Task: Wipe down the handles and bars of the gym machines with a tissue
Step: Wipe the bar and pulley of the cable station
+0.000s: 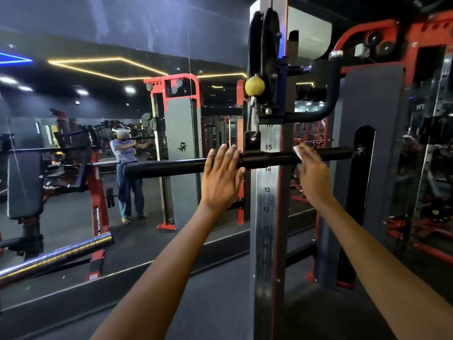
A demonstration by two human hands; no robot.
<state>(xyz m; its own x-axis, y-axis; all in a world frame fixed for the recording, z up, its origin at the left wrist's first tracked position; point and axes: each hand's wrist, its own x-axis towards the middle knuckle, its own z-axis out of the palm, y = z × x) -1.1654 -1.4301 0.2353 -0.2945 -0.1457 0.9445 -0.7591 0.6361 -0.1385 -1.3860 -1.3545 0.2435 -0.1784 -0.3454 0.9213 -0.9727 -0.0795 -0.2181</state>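
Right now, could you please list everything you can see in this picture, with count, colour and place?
cable bar: one, black, horizontal, clipped to the column
tissue: one, white, on the bar under the right hand
stopper ball: one, yellow, above the bar's clip
pulley wheel: one, black, high on the column
numbered column: one, silver, centre
curved handle: one, black, upper right
mirror: one, left wall
steel bar: one, chrome, lower left
left hand: one, fingers straight, touching the bar
right hand: one, pressing the tissue on the bar
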